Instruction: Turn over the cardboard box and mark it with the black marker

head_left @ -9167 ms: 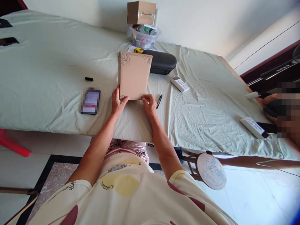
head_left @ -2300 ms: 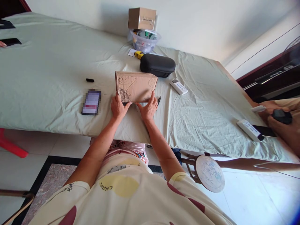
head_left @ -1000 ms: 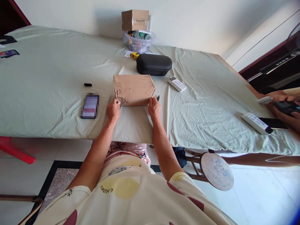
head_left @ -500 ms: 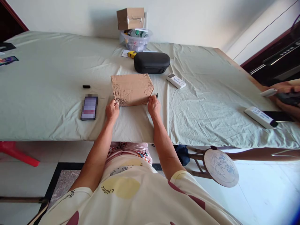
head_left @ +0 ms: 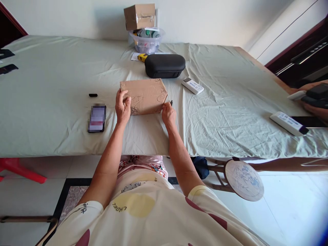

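A flat brown cardboard box with black scribbles lies on the pale green sheet of the table. My left hand grips its left end, fingers curled over the top near the far corner. My right hand pinches the box's near right corner. A black pen pokes out just beyond my right hand.
A phone and a small black cap lie left of the box. Behind it are a black case, a white remote, a plastic tub and a small carton. Another person's hand is at far right.
The box was turned from lengthwise to crosswise and laid flat. In the last half second my left hand slid up from the near left corner onto the box's left end.
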Motion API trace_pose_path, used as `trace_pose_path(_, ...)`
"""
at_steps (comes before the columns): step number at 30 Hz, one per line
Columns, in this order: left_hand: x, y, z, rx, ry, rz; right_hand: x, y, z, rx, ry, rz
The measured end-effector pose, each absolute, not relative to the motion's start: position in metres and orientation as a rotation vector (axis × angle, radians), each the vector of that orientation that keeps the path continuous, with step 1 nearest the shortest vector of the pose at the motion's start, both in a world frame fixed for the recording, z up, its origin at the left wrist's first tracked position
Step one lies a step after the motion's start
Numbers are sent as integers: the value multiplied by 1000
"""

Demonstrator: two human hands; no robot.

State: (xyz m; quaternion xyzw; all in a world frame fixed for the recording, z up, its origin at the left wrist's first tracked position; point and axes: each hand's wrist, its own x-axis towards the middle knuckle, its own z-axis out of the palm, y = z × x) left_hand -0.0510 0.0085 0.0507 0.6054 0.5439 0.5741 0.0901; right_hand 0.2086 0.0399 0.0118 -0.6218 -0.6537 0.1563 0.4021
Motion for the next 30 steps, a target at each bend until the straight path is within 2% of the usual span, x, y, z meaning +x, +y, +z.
trace_pose_path(9, -38, -12, 50, 1875, 1620, 1677, 197, 32, 35, -1260, -1429, 372)
trace_pose_path(20, -22, -26, 41, 1710, 1606, 1886, 200, 29, 35, -1253, -1326, 313)
trace_pose_path(30, -33, -11, 34, 1729, 1605, 1815, 196, 43, 24, -1212, -1358, 406)
